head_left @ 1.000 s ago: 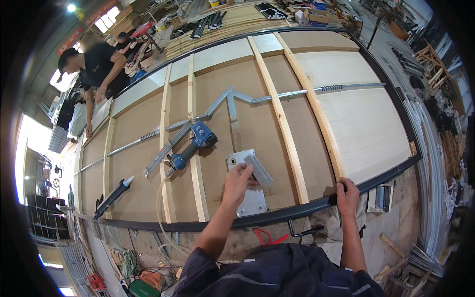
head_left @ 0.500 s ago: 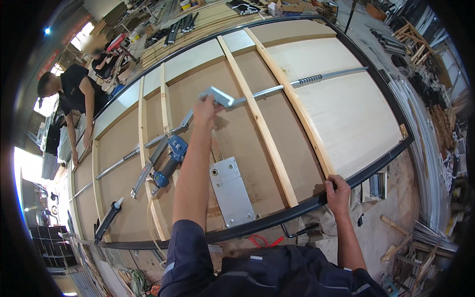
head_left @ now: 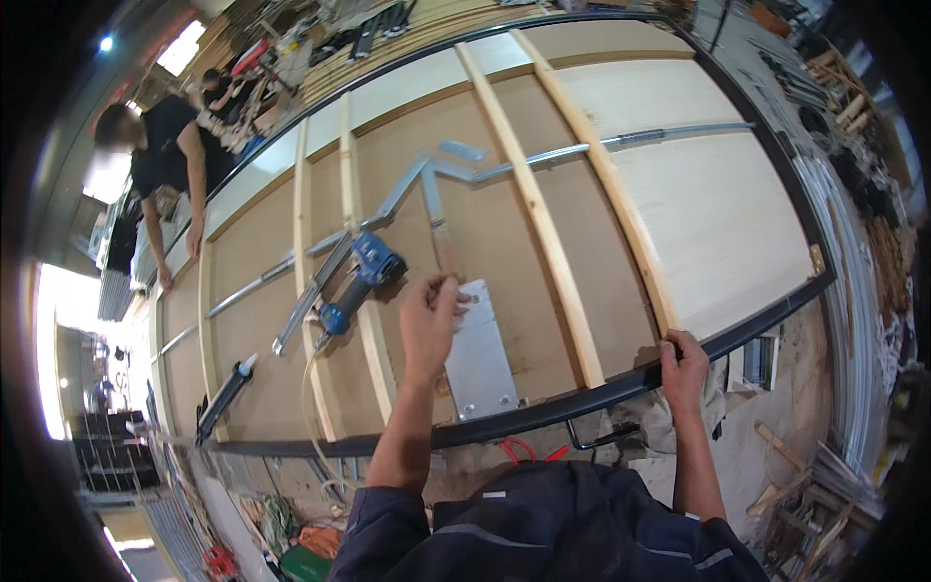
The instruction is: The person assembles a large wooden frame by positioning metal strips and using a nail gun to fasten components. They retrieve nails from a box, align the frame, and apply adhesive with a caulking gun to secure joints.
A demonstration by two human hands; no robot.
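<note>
A large panel with a black frame (head_left: 465,433) lies before me, with wooden battens (head_left: 533,204) across its brown board. My left hand (head_left: 430,325) is over the near middle, fingers loosely curled and apart, at the upper left corner of a silver metal plate (head_left: 480,359). I see nothing held in it. My right hand (head_left: 685,367) grips the near black edge, at the end of the rightmost batten. A small silver metal piece (head_left: 463,150) rests beyond, close to jointed metal rods (head_left: 432,189). Left of my left hand lies a blue power tool (head_left: 364,276).
A caulking gun (head_left: 225,398) lies at the panel's near left. Another person (head_left: 170,155) leans on the far left edge, with someone else farther back. Long metal profiles (head_left: 844,272) run along the right. Below the near edge are red-handled tools (head_left: 529,449).
My left hand has let go of the silver metal piece, leaving it by the rods, and come back toward me to the plate. My right hand keeps its hold on the edge.
</note>
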